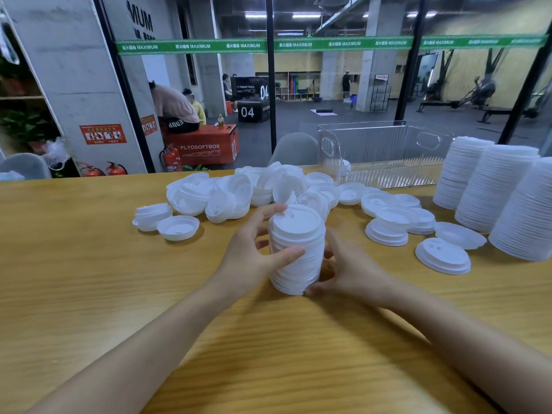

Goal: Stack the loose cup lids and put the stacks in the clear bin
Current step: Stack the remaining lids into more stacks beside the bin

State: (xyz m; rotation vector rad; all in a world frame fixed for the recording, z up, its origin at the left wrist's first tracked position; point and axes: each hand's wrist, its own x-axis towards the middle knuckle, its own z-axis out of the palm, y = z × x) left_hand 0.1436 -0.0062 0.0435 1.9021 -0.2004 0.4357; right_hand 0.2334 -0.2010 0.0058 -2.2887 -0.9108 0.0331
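Note:
A stack of white cup lids (295,243) stands on the wooden table (89,264) in front of me. My left hand (254,249) grips its left side, thumb across the front and fingers behind. My right hand (343,270) holds its lower right side, thumb at the base. Several loose white lids (239,192) lie in a heap behind the stack, with more lids (442,255) scattered to the right. The clear bin (385,150) stands at the back right of the table and holds one lid (346,167) near its left wall.
Three tall lid stacks (493,186) stand at the table's right edge beside the bin. Two lids (165,221) sit apart on the left. A glass wall runs behind the table. A grey chair back (294,149) rises beyond the far edge.

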